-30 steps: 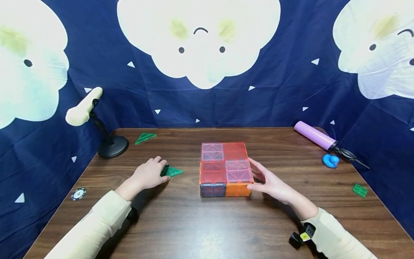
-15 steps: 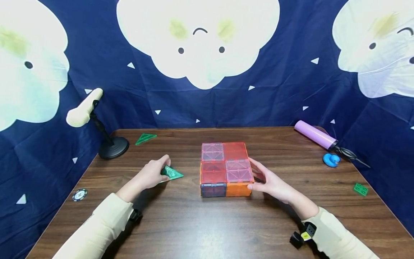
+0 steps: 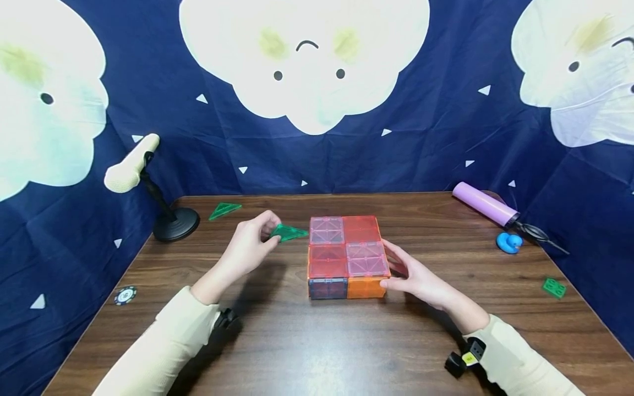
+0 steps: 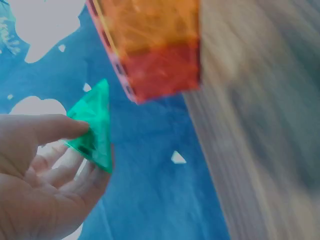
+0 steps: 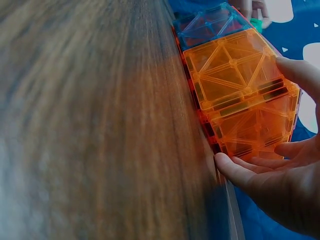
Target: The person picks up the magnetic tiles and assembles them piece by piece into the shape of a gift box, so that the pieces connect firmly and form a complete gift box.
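Note:
Between the thumb and fingers of my left hand (image 3: pixel 247 245) is a green translucent triangular magnetic tile (image 3: pixel 289 232), lifted above the table. Its point lies near the left side of a low box of magnetic tiles (image 3: pixel 328 261). Red and pink square tiles form the box's top; the front has one blue and one orange tile. My right hand (image 3: pixel 421 280) rests against the box's right side, thumb near the front corner and fingers along the side. In the right wrist view, those fingers (image 5: pixel 240 172) touch low on the orange side.
A second green triangular tile (image 3: pixel 225 210) lies at the back left, beside a microphone on a black stand (image 3: pixel 175 224). A poker chip (image 3: pixel 125 295) is at the left edge. Along the right lie a purple pump (image 3: pixel 484 205), blue rubber duck (image 3: pixel 508 242) and green toy brick (image 3: pixel 553 287).
My left hand has picked the green triangular tile up off the table and carried it up and to the right, towards the box. My right hand stays at the box.

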The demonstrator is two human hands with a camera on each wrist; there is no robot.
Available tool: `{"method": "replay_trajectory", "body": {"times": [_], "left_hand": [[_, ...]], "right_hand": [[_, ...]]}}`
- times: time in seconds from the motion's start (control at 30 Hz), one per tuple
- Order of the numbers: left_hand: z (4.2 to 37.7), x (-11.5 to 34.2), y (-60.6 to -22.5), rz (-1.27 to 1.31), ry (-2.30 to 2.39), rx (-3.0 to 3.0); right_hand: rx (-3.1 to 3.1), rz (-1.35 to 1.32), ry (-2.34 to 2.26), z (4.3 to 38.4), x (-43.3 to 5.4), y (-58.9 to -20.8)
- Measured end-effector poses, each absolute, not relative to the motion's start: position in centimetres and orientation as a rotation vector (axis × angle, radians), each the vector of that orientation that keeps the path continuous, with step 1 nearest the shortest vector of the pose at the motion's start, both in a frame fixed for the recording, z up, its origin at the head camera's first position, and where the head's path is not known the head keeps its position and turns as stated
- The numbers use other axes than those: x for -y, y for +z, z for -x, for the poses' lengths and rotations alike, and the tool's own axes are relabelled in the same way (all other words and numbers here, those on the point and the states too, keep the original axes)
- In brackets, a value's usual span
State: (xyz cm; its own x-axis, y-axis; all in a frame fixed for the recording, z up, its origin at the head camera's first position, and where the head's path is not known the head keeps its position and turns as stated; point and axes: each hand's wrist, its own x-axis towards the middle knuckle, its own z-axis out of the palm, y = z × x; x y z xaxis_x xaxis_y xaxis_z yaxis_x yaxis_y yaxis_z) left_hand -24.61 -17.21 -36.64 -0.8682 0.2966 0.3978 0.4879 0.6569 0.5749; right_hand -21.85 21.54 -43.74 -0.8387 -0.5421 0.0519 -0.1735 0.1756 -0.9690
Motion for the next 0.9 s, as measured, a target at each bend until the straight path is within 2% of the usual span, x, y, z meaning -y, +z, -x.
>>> {"method": "replay_trajectory", "body": {"times": [0.4,0.9], "left_hand": [[25.8,11.0,-36.5,0.91,-1.12,2.56],[26.2,9.8,-36.9,0.916,-1.11,2.652]], "right_hand": [[-2.165,0.668,-1.704,21.9,-21.8,-43.7],[-2.127,0.658,-1.728,21.9,-21.5,-43.8]]}}
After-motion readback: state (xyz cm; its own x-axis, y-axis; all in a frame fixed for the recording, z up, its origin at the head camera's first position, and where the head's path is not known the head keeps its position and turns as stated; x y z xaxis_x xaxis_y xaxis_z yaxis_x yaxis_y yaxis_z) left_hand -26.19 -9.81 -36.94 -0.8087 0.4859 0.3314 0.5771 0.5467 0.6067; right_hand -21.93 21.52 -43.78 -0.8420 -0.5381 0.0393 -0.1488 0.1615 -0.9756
